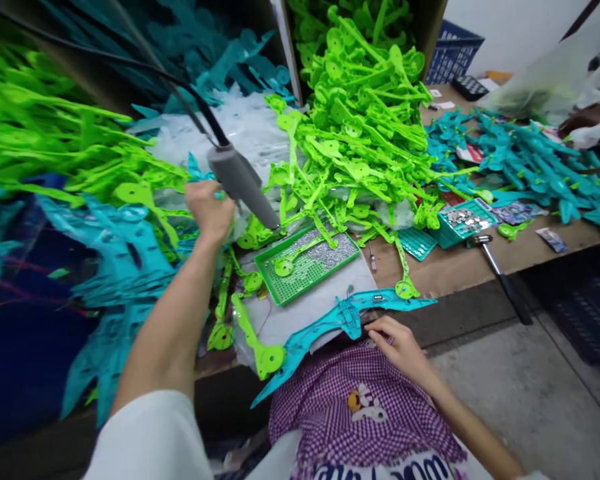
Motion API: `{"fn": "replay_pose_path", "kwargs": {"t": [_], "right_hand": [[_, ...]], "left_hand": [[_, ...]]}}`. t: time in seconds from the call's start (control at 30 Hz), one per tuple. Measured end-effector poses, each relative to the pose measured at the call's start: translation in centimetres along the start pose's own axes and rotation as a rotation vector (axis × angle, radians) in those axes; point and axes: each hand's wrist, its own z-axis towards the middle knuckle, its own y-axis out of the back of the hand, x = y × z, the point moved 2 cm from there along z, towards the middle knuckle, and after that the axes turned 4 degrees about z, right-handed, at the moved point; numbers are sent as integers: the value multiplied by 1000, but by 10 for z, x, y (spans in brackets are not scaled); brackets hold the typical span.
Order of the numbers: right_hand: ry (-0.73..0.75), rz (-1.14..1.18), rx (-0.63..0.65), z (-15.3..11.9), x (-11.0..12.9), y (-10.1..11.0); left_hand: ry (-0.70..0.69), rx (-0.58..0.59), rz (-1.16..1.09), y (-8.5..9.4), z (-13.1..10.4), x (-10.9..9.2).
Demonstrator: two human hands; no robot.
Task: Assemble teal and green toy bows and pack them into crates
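My left hand (210,210) is raised over the heaped parts beside a grey hanging tool (240,180), its fingers curled closed; a bit of teal shows at them, but what they hold is unclear. My right hand (397,343) is at the near edge of a blue bow-shaped plastic part (325,325), fingers drawn together near its middle; anything in them is too small to make out. Thin wires and a small metal spring lie along the part. Bright green arms (267,360) sit at both its ends. Behind it stands a green tray (280,297) with many small screws and one green arm.
Large heaps of green arms (360,133) fill the back, with teal parts stacked left (120,260) and right (535,160). A small screwdriver (373,260) lies by the tray. Farther right are a teal box (453,233) of metal discs and a hammer (503,280) overhanging the edge.
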Motion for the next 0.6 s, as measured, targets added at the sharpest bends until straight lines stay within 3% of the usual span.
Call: {"fn": "replay_pose_path", "kwargs": {"t": [0.1, 0.23, 0.4, 0.47, 0.6], "right_hand": [[45, 38, 63, 16, 17, 2], [80, 213, 62, 51, 72, -2], [297, 352, 150, 111, 154, -33], [303, 337, 214, 130, 163, -48], [173, 232, 333, 147, 149, -75]], "left_hand": [[180, -181, -152, 6, 1, 2], [210, -406, -208, 18, -14, -6], [194, -452, -171, 20, -43, -5], [163, -453, -123, 17, -50, 0], [108, -436, -118, 13, -71, 6]]}}
